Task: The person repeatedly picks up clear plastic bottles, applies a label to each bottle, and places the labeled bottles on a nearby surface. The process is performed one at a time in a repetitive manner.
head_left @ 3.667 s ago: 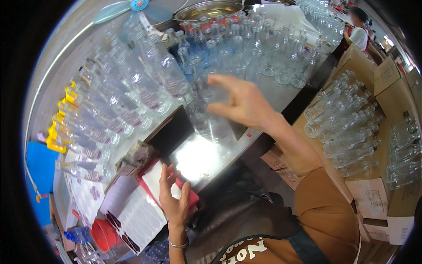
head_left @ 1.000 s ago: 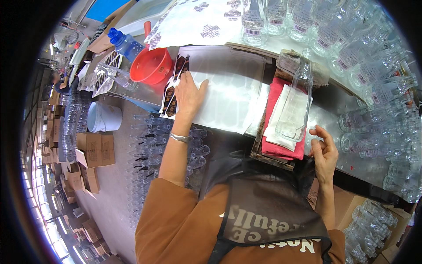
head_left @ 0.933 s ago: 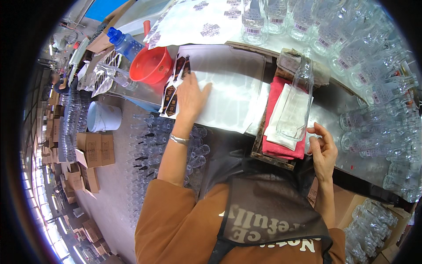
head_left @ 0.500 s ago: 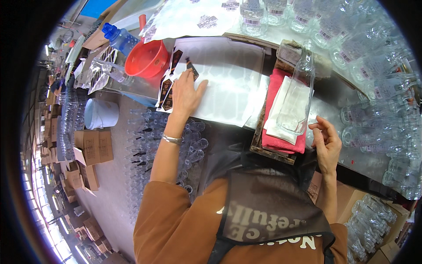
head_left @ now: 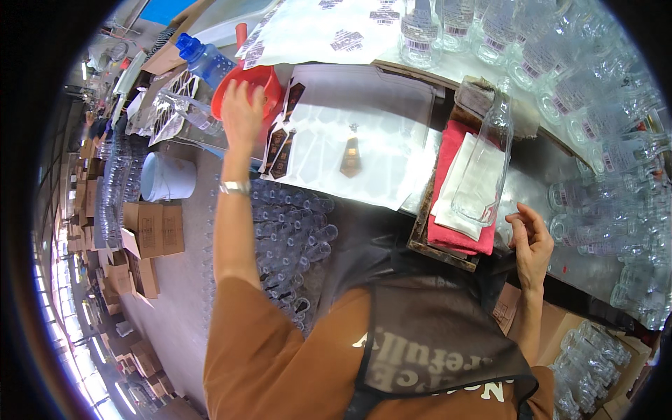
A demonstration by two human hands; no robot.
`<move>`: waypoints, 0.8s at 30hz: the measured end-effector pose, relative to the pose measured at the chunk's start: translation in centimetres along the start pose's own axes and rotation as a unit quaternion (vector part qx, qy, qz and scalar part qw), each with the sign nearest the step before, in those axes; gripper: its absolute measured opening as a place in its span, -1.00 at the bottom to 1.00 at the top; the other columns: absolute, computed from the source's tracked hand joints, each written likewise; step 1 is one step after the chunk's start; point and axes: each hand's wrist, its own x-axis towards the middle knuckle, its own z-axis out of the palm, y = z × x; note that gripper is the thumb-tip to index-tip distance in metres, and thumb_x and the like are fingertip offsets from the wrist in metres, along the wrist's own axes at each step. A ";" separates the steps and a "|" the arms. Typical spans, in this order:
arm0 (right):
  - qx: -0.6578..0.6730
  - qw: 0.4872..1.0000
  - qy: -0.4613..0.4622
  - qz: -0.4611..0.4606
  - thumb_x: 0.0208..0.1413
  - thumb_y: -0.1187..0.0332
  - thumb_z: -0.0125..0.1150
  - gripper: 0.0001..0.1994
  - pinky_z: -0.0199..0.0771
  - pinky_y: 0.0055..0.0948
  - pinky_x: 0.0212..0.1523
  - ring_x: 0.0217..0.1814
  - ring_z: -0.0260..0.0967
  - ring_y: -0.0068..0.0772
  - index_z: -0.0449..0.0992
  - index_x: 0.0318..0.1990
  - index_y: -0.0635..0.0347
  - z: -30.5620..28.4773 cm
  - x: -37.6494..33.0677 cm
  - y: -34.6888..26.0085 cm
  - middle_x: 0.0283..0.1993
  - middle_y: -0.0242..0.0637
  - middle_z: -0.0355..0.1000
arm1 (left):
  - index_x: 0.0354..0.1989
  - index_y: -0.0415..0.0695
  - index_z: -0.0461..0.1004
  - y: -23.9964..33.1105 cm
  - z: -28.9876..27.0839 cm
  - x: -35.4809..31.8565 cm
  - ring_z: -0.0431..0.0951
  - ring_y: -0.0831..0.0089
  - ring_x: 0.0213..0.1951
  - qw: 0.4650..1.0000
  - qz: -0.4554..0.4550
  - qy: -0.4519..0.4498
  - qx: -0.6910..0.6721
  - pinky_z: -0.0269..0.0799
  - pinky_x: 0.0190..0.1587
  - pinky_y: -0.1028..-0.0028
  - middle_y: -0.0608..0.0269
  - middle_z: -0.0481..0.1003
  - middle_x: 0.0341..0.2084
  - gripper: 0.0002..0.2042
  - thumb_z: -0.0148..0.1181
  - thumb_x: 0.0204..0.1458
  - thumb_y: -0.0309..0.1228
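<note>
Left hand (head_left: 241, 112): raised in the upper left of the frame, fingers loosely spread, palm over the near rim of the red bowl (head_left: 269, 78); nothing visibly pinched; contact with the rim not determinable. Metal wristband (head_left: 234, 187) on the forearm just below.

Right hand (head_left: 530, 241): at right centre, fingers curled and partly apart, empty, just beside the lower corner of the clear glass bottle (head_left: 486, 164); fingertip contact with the glass not determinable.

Clear glass bottle: lying tilted, neck toward the top of the frame, on a folded white cloth (head_left: 470, 183) over a red towel (head_left: 448, 175), both in a dark wooden tray (head_left: 423, 241) right of centre.

White label backing sheet (head_left: 364, 126): flat at upper centre, between bowl and tray. One dark brown label (head_left: 351, 155) near its middle; further dark brown labels (head_left: 280, 143) along its left edge, close under the left hand.

Blue plastic bottle (head_left: 203, 61): just left of the bowl, upper left. White bucket (head_left: 166, 177): lower, at left. Cardboard boxes (head_left: 150, 231): on the floor below the bucket.

Rows of clear labelled bottles (head_left: 595, 91): across the top and right edge. Massed empty bottles (head_left: 290, 238): below the sheet, centre of frame.
</note>
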 end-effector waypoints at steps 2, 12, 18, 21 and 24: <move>-0.010 1.000 0.007 -0.005 0.26 0.44 0.24 -0.71 0.39 -0.64 -0.42 -0.42 0.38 -0.70 0.54 0.09 0.34 0.1 -0.2 -0.1 -0.21 -0.27 0.60 | 0.02 -0.33 0.56 -3.8 2.5 3.6 0.46 -0.12 0.16 0.994 -0.062 -0.047 0.080 0.32 0.25 0.10 -0.29 0.46 0.13 -0.50 0.12 0.22 -0.05; -0.051 0.999 0.008 -0.008 0.24 0.44 0.27 -0.72 0.38 -0.62 -0.39 -0.41 0.36 -0.69 0.56 0.06 0.34 1.0 -0.3 0.4 -0.24 -0.30 0.59 | -0.17 -0.19 0.64 0.2 -0.7 3.1 0.65 0.31 -0.26 0.948 -0.192 -0.138 -0.214 0.49 -0.11 0.36 0.06 0.62 -0.41 -0.60 0.12 0.26 -0.05; -0.119 0.992 -0.009 -0.046 0.20 0.45 0.28 -0.72 0.35 -0.60 -0.42 -0.44 0.32 -0.70 0.58 0.05 0.32 1.4 0.5 -0.1 -0.28 -0.33 0.57 | 0.34 -0.25 0.28 7.1 0.4 -9.0 0.16 -0.01 0.40 0.981 0.062 -0.177 -0.048 0.02 0.40 0.04 -0.19 0.19 0.36 -0.33 0.07 0.23 0.03; -0.135 0.989 -0.005 -0.060 0.20 0.45 0.28 -0.72 0.33 -0.59 -0.44 -0.46 0.31 -0.69 0.58 0.05 0.31 1.4 0.5 -0.3 -0.29 -0.33 0.57 | 0.44 -0.29 0.13 8.4 0.5 -9.0 -0.04 -0.06 0.50 0.969 0.003 -0.239 -0.063 -0.20 0.48 0.00 -0.23 0.03 0.46 -0.22 0.00 0.24 0.11; -0.128 0.990 0.002 -0.064 0.20 0.44 0.28 -0.72 0.31 -0.59 -0.45 -0.48 0.30 -0.69 0.58 0.04 0.30 1.3 0.1 -0.1 -0.30 -0.34 0.57 | 0.45 -0.30 0.10 9.3 0.9 -9.5 -0.11 -0.01 0.53 0.963 -0.012 -0.260 -0.069 -0.28 0.49 -0.04 -0.19 -0.02 0.49 -0.18 -0.03 0.23 0.16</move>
